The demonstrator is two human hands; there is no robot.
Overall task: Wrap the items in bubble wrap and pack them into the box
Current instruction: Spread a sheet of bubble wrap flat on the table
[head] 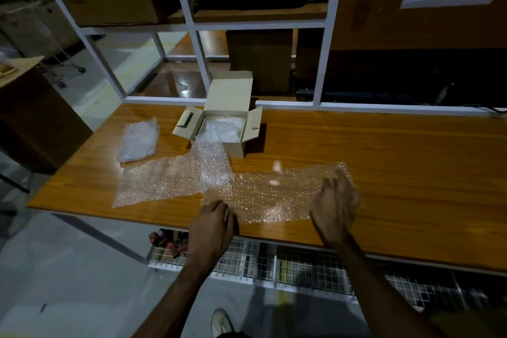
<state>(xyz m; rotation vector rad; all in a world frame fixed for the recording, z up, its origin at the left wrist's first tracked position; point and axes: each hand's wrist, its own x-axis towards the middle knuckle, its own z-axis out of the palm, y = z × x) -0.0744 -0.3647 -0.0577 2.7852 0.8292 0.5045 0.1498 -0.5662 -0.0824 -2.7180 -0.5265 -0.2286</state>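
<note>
Bubble wrap sheet [274, 192] flat on bench [384, 151]; left hand [212, 223] and right hand [336, 204] relaxed, grip released, smoothing. Box [225, 129] part-filled. Next: fetch item.

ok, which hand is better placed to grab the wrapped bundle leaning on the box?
Left. The left hand sits nearer the wrapped bundle; the right hand rests at the flat bubble wrap sheet's far right end.
</note>
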